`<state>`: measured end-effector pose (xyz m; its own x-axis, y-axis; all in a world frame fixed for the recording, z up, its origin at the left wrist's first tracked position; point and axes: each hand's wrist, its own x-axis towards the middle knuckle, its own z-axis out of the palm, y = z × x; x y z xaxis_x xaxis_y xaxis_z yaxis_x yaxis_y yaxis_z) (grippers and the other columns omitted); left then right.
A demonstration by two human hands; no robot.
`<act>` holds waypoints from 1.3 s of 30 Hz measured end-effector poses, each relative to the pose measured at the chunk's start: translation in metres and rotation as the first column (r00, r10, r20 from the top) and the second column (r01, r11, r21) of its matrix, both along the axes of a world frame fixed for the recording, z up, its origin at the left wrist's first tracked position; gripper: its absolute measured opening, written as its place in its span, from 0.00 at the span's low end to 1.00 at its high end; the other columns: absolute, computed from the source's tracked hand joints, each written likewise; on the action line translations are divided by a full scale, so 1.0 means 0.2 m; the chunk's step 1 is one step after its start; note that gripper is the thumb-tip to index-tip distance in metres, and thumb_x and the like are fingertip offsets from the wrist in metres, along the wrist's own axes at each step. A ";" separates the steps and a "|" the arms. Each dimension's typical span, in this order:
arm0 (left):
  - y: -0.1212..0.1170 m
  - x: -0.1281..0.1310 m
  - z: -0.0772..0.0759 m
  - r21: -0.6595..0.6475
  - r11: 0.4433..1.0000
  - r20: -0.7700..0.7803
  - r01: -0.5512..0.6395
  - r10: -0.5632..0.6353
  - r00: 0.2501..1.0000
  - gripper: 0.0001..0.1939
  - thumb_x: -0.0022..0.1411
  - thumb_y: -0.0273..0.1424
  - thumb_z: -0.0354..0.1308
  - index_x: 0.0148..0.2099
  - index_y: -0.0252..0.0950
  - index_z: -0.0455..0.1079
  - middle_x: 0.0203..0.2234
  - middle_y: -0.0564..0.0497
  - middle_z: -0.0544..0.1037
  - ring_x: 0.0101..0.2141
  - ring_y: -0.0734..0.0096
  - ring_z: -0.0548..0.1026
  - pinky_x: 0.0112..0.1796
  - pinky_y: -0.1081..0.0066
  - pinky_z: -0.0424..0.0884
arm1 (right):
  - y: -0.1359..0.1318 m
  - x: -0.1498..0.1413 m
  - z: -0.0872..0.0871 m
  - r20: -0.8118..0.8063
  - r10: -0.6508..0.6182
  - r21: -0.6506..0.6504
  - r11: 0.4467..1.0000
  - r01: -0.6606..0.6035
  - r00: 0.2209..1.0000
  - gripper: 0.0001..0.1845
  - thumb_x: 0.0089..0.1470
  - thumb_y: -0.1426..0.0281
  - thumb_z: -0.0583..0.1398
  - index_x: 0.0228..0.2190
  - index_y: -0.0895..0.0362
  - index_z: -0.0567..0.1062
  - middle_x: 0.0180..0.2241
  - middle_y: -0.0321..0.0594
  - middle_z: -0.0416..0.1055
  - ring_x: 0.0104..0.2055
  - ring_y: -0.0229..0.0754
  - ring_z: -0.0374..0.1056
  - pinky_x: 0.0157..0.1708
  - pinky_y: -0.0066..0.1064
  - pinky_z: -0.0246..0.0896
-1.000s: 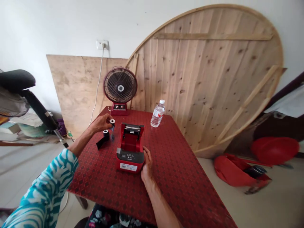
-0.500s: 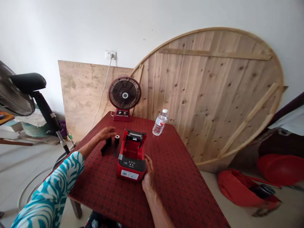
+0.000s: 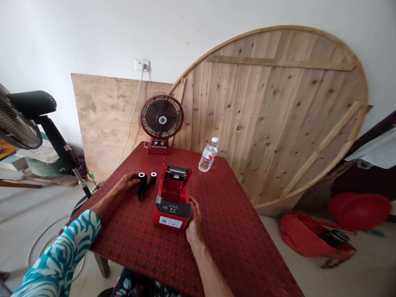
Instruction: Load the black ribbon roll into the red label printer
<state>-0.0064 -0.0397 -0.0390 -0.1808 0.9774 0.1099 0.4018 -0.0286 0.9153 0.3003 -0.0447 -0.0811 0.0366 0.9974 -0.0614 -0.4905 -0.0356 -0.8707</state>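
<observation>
A red and black label printer (image 3: 172, 209) sits on the table with its lid raised and its red inner bay showing. My right hand (image 3: 194, 222) grips its right side, with the thumb partly hidden. Left of the printer, two small rolls of black ribbon (image 3: 142, 181) with white cores stand upright, a loose black strip hanging between them. My left hand (image 3: 126, 183) rests low beside the left roll, fingers stretched toward it and their tips at its edge; whether they press on it is hard to see.
The table (image 3: 222, 222) has a dark red patterned cover. A water bottle (image 3: 208, 156) stands behind the printer to the right, and a small red fan (image 3: 162, 119) at the far edge. A pedestal fan (image 3: 58, 136) is on the left; a round wooden panel (image 3: 262, 123) leans on the wall.
My left hand has come down from above the ribbon rolls to the left roll's side, uncovering both rolls. My right hand stays on the printer. The view has shifted slightly.
</observation>
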 end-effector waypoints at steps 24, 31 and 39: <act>0.05 0.75 0.44 -0.253 0.934 -0.775 0.253 -0.352 0.525 0.13 0.50 0.29 0.66 0.40 0.39 0.75 0.37 0.46 0.81 0.43 0.55 0.77 0.43 0.65 0.68 | 0.00 -0.04 0.04 -0.003 -0.021 0.010 1.000 0.021 1.000 0.22 0.44 0.57 0.63 0.41 0.54 0.76 0.38 0.38 0.77 0.40 0.43 0.71 0.40 0.33 0.64; 0.10 0.73 0.43 -0.300 0.886 -0.719 0.353 -0.453 0.527 0.09 0.53 0.29 0.64 0.39 0.42 0.77 0.37 0.52 0.82 0.42 0.61 0.78 0.43 0.71 0.68 | 0.00 -0.03 0.04 0.028 -0.041 0.031 0.999 0.040 0.999 0.21 0.45 0.56 0.63 0.40 0.53 0.77 0.39 0.38 0.78 0.42 0.45 0.71 0.39 0.33 0.64; -0.19 0.61 0.44 -0.030 0.837 -0.534 0.547 -0.476 0.699 0.16 0.59 0.39 0.60 0.47 0.38 0.74 0.41 0.50 0.80 0.41 0.66 0.77 0.44 0.71 0.69 | -0.01 -0.04 0.06 -0.033 -0.009 -0.020 1.000 0.008 0.999 0.22 0.44 0.56 0.63 0.40 0.54 0.76 0.35 0.37 0.78 0.34 0.40 0.70 0.36 0.32 0.63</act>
